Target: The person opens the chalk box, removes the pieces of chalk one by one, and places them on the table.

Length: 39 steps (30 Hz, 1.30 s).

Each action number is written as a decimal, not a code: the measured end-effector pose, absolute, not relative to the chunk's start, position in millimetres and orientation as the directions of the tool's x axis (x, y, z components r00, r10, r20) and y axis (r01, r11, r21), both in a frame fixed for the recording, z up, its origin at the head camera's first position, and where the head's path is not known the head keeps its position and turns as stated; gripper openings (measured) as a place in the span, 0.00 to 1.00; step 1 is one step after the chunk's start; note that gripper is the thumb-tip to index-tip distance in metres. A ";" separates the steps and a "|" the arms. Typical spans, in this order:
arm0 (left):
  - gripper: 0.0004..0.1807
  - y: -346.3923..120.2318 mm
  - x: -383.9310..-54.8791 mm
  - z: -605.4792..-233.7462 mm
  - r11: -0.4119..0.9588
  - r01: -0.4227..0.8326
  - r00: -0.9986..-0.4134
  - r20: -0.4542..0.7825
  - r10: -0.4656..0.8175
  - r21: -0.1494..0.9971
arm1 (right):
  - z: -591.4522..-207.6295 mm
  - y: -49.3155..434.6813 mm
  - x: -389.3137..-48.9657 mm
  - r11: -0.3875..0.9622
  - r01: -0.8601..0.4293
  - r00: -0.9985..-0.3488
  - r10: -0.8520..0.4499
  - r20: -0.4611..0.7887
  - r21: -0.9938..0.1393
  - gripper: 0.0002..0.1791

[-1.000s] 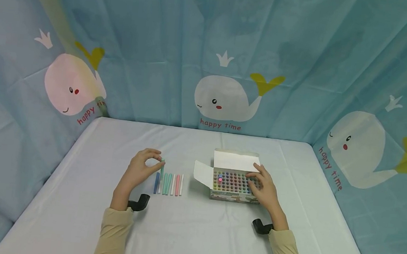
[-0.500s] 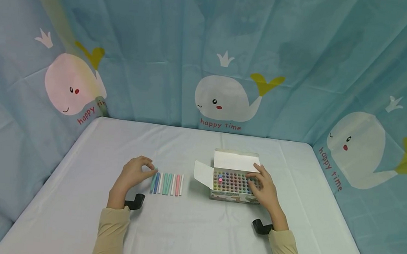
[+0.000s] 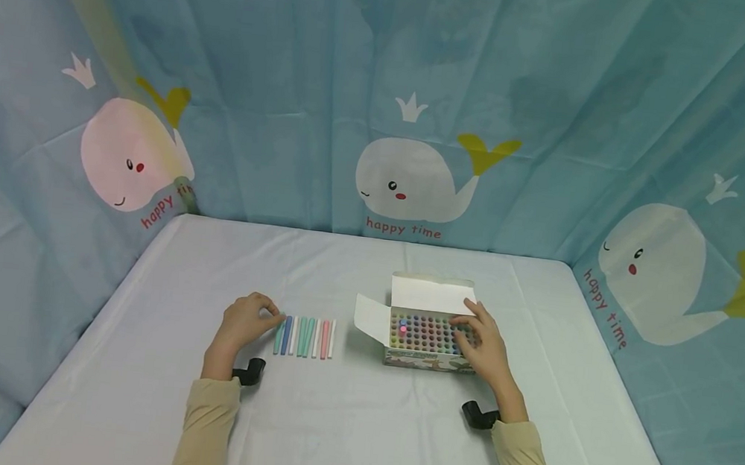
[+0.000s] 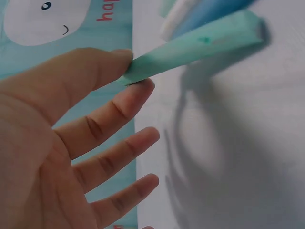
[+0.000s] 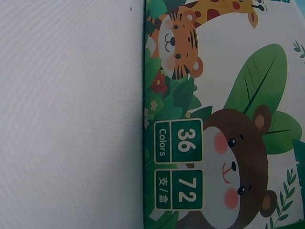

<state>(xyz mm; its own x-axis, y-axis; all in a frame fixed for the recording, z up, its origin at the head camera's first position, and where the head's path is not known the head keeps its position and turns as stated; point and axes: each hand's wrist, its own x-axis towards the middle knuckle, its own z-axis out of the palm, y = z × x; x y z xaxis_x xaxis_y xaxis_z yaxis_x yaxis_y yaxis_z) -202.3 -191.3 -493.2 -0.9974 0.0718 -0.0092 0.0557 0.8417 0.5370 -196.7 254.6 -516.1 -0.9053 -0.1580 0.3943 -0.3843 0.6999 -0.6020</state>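
Observation:
A mint-green chalk stick (image 4: 200, 45) is pinched at its upper end between the thumb and index finger of my left hand (image 3: 246, 321). In the left wrist view the other fingers spread loosely. This stick stands at the left end of a row, beside a blue chalk stick (image 3: 286, 335). My right hand (image 3: 485, 346) rests over the right end of an open box (image 3: 429, 361), fingers bent over its top. Many coloured chalk ends show inside in rows. The right wrist view shows the box's printed front, with no part of the hand.
More chalk sticks lie side by side in the row, white, green and a pink chalk stick (image 3: 325, 339). The box's white lid (image 3: 432, 296) stands raised, and a side flap (image 3: 372, 318) sticks out left. A white cloth (image 3: 353, 433) covers the table.
My left hand has brought the green chalk stick from above the row to its left end, left of the blue one, and lowered it. The right hand and box have not moved.

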 end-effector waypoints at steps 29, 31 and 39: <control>0.15 -194.1 -207.6 -515.4 0.879 0.030 -0.999 -0.006 0.037 0.475 | -518.9 254.4 -198.2 0.702 -0.369 -0.913 -0.151 0.378 -0.609 0.09; 0.15 -193.7 -207.2 -514.2 0.875 0.023 -0.999 -0.012 0.033 0.483 | -518.5 254.1 -197.7 0.702 -0.368 -0.914 -0.151 0.378 -0.609 0.09; 0.14 -186.9 -206.7 -499.6 0.843 0.044 -0.999 0.019 0.040 0.536 | -517.9 255.8 -198.2 0.703 -0.371 -0.912 -0.150 0.383 -0.607 0.08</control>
